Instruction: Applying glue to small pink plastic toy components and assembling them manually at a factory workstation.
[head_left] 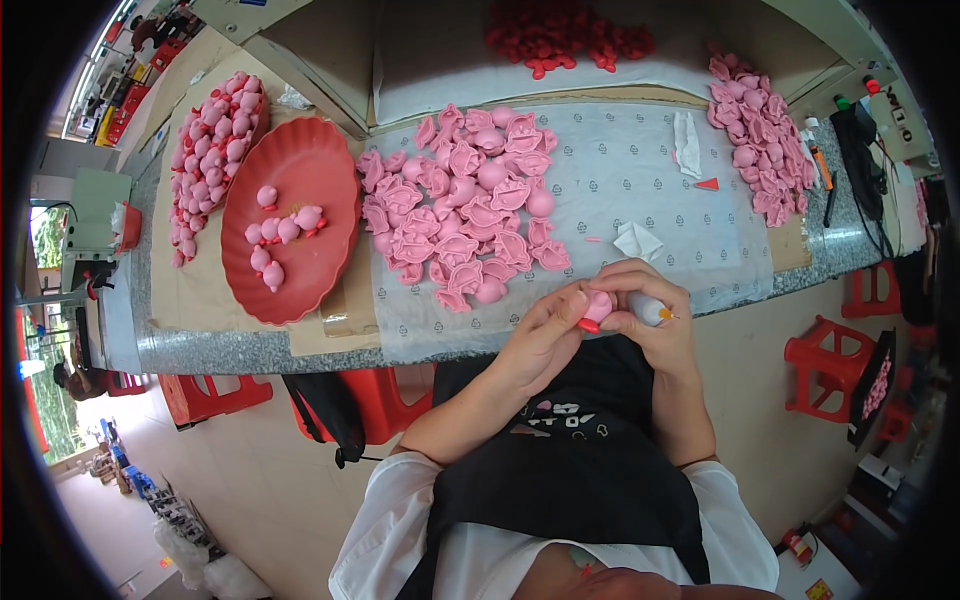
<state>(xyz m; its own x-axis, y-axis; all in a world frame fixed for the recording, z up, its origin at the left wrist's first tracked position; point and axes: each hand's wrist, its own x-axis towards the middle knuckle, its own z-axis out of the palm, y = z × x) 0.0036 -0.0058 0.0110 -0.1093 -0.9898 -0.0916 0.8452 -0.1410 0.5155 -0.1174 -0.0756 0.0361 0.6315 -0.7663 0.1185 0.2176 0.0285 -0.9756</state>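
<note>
Close to the table's front edge, both hands are together on a small round pink piece (598, 304) with a red part at its lower end. My left hand (548, 330) pinches it between thumb and fingertips. The fingers of my right hand (655, 335) press on its other side and are also curled round a small whitish bottle (646, 306) with an orange tip. A heap of pink moulded pieces (450, 210), some round and some frilled, lies left of the hands. Farther left, a red scalloped tray (335, 215) carries several pink pieces with red ends.
Pink-and-red pieces (210, 150) are piled behind the tray. More pink pieces (755, 130) lie at the far right, beside a marker-like tube (821, 168). Red pieces (570, 38) fill the back shelf. A crumpled tissue (637, 242) lies beyond my hands. Red stools (835, 365) stand at right.
</note>
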